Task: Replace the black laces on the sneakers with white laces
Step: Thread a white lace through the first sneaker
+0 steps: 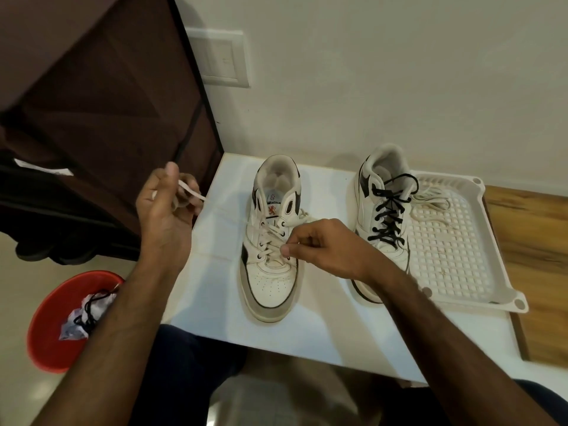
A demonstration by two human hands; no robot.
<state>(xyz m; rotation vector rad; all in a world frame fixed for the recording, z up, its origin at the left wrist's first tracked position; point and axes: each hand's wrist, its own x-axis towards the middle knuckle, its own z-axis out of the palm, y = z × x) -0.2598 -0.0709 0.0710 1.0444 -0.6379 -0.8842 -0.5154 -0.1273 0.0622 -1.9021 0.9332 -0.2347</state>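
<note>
Here both hands (166,204) (319,244) pinch the white lace (192,192) on the near sneaker (270,241)

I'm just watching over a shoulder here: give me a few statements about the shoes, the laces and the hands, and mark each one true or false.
1. The sneaker with black laces stands beside the white perforated tray. True.
2. The left hand holds a black lace. False: it grips the end of a white lace.
3. The right hand pinches the white lacing on the nearer sneaker. True.
4. The red bucket holds a spare white lace. False: a black lace and crumpled paper lie in it; the spare white lace lies in the tray.
</note>
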